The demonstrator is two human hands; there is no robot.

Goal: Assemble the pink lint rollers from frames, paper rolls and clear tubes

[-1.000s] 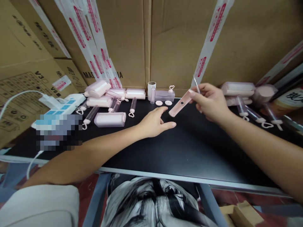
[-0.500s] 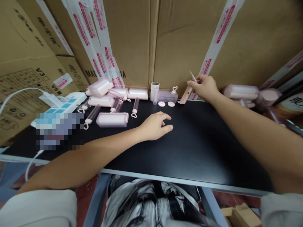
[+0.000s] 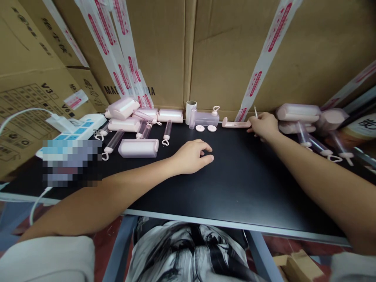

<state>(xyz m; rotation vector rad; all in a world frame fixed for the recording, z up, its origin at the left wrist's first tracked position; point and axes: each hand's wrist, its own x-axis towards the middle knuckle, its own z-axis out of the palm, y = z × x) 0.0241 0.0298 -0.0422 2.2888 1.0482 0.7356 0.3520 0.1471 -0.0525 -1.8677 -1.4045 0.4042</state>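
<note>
My left hand [image 3: 192, 157] rests on the black tabletop, thumb and fingers apart, holding nothing. At the back of the table my right hand [image 3: 264, 125] is closed, with a thin pale rod [image 3: 255, 112] sticking up out of it; the rod's lower part is hidden. Its fingers also touch the right end of a long pink plastic piece [image 3: 236, 124] with an upturned left end, which lies along the back edge. Left of that piece are two round pink discs [image 3: 200, 128], a clear lilac case [image 3: 207, 118], a clear tube [image 3: 192, 118] and a white hollow roll [image 3: 190, 107].
Pink-and-clear roller cases [image 3: 139, 148] and clear tubes with heart-shaped loops [image 3: 167, 132] are gathered at the left. More cases [image 3: 298, 113] and tubes are at the right. A white power strip [image 3: 88, 123] with cables stands far left. Large cardboard boxes [image 3: 223, 58] wall the back.
My right hand has moved right and down, and the pink piece has gone from tilted to lying flat along the table's back. My left hand has stayed in place.
</note>
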